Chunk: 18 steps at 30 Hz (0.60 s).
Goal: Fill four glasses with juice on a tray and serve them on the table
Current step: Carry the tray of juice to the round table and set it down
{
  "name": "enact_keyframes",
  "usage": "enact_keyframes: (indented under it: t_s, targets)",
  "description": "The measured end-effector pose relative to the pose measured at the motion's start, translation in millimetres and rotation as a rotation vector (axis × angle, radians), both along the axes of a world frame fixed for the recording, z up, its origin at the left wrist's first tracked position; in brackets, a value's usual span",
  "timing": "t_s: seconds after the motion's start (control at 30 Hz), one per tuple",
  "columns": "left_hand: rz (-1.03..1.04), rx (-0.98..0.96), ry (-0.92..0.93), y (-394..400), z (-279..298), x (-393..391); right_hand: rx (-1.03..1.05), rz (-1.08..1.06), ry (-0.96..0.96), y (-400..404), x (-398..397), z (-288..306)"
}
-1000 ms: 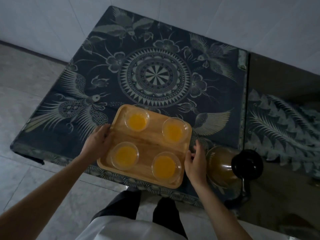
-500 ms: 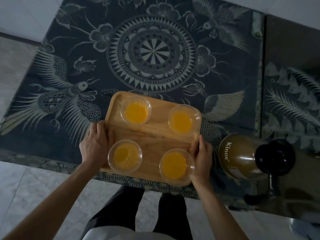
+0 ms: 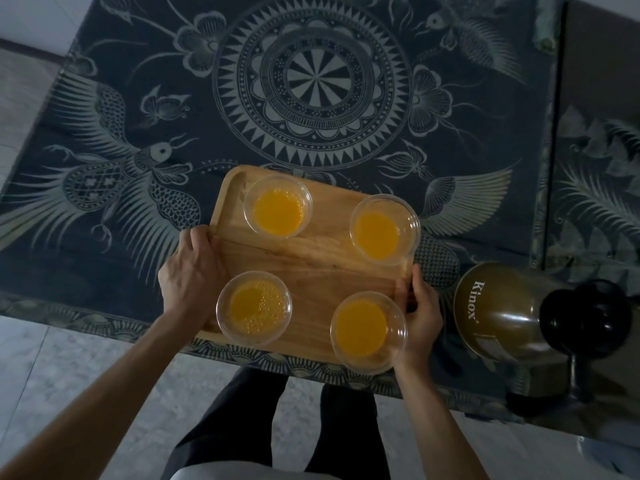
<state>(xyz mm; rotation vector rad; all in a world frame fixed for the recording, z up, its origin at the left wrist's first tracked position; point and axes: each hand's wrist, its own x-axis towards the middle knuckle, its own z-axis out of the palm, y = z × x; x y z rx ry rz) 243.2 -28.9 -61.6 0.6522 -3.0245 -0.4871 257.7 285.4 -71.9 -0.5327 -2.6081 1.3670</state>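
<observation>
A wooden tray lies at the near edge of the table, on a dark patterned cloth. On it stand several clear glasses of orange juice: far left, far right, near left and near right. My left hand grips the tray's left rim, thumb on top. My right hand grips the tray's right rim beside the near right glass.
A gold jug marked Kinox, with a black lid and handle, stands just right of the tray near the table edge. A second cloth-covered surface adjoins on the right. Tiled floor and my legs are below.
My head has moved closer over the table. Both hands closed round the tray's side rims, and the tray has shifted slightly away from the near edge.
</observation>
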Motion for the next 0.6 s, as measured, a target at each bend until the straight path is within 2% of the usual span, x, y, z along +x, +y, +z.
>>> enact_keyframes:
  t_s: [0.4, 0.6]
  targets:
    - [0.008, -0.009, -0.045, 0, 4, -5, -0.099, -0.034, 0.007, 2, -1, 1]
    - [0.044, 0.092, -0.069, -2, 14, -6, -0.147, -0.007, 0.029, -1, -2, 9]
